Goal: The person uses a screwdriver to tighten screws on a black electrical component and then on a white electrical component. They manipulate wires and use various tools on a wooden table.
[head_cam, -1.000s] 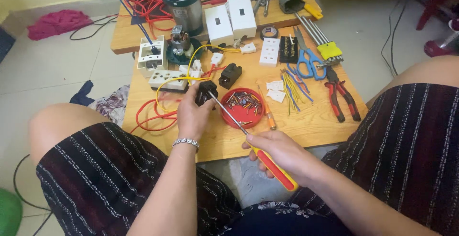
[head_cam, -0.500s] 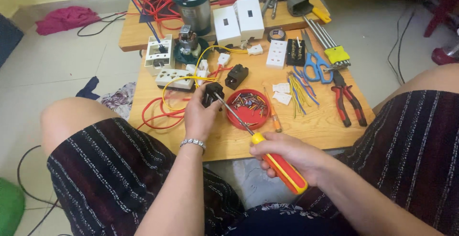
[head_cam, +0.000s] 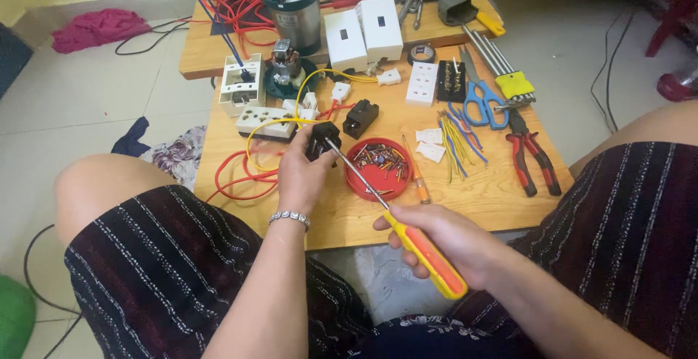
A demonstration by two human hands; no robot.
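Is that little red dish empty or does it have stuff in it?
Not empty: the red dish holds a scatter of small coloured bits, too small to identify.

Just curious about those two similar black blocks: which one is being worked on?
The black block gripped in the left hand, screwdriver tip on it; the other lies untouched on the table.

Bare arms, a beaded silver bracelet [head_cam: 289, 218] on the left wrist — dark shorts [head_cam: 167, 257] with pale broken stripes.
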